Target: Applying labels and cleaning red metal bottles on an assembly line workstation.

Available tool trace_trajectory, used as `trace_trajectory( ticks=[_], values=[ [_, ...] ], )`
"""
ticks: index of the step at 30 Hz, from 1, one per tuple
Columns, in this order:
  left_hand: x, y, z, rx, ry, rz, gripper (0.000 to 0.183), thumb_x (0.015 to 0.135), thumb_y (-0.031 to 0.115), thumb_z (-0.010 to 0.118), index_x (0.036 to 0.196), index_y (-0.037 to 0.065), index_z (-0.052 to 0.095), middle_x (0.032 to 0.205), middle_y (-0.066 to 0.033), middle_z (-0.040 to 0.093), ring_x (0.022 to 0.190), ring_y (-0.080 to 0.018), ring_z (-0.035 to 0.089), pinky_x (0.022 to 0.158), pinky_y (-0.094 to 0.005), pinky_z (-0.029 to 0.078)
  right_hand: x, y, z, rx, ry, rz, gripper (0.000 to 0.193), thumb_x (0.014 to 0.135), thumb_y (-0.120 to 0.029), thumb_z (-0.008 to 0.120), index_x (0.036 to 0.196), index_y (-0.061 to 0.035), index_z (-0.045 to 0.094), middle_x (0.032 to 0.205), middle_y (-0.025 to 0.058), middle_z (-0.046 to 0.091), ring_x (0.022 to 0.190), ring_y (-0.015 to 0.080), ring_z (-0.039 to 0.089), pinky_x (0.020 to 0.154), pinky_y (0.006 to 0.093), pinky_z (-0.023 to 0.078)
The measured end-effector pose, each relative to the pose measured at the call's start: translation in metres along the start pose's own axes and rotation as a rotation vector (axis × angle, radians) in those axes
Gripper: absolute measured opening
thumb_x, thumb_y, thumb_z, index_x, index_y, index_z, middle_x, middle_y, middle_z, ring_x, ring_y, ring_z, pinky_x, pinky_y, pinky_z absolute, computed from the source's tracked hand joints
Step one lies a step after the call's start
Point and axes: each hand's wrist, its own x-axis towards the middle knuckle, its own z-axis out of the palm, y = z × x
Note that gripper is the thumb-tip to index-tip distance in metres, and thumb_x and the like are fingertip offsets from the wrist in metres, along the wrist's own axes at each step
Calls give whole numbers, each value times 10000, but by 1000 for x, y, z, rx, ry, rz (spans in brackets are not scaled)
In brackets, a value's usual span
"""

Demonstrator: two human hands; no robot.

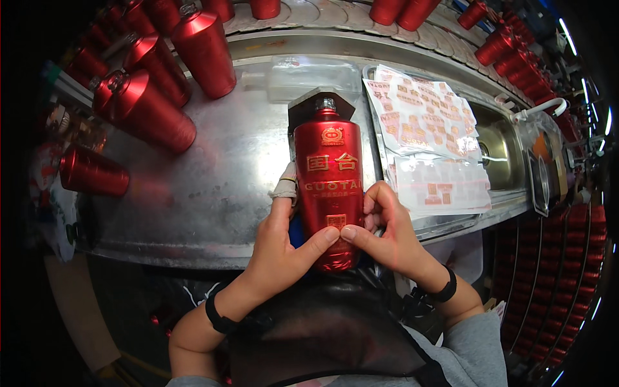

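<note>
While the red bottle (330, 168) is over the near edge of the metal table (187, 200), my left hand (280, 235) and right hand (392, 235) grip it, thumbs in front; some left fingers hide behind.

Gold characters (332, 162) and Latin capitals (333, 186) mark the glossy red tapered bottle (330, 205); red-gold print (440, 193) marks flat white sheets (412, 169) at right.

A metal workbench (213, 174) gleams across the middle; a slatted conveyor (322, 19) curves past its far edge, sink (501, 158) at right, tube lights (568, 37) blazing farther right, dark floor (138, 329) near left!
</note>
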Motion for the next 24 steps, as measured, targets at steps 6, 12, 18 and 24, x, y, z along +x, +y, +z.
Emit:
trace_trajectory(
  ticks=[6, 12, 18, 24],
  values=[
    [-15, -18, -10, -56, 20, -21, 845, 907, 171, 695, 1535, -48, 172, 1472, -222, 424, 1383, -270, 406, 1136, -380, 319, -12, 10, -8, 106, -22, 84, 314, 881, -223, 732, 935, -83, 456, 787, -37, 444, 656, 35, 367, 587, 207, 335],
    [-18, -20, -14, -38, -26, -13, 831, 903, 196, 712, 1532, -36, 220, 1507, -205, 396, 1396, -265, 388, 1135, -369, 308, -16, 9, -5, 157, -33, 113, 340, 872, -240, 750, 945, -83, 457, 769, -46, 466, 642, 14, 367, 573, 192, 333],
    [-20, -15, -11, -30, -37, -37, 870, 896, 224, 726, 1540, -26, 198, 1508, -204, 396, 1374, -256, 413, 1121, -360, 326, -17, 14, -3, 52, -47, 76, 395, 840, -249, 785, 969, -86, 450, 786, -43, 489, 643, 6, 381, 574, 174, 339],
    [-20, -21, -19, -5, -49, -14, 864, 903, 220, 719, 1541, -25, 191, 1509, -205, 394, 1381, -253, 406, 1114, -351, 335, -17, 12, -1, 133, -43, 90, 384, 845, -227, 775, 972, -87, 441, 781, -50, 474, 637, -1, 378, 571, 166, 332]
  ],
)
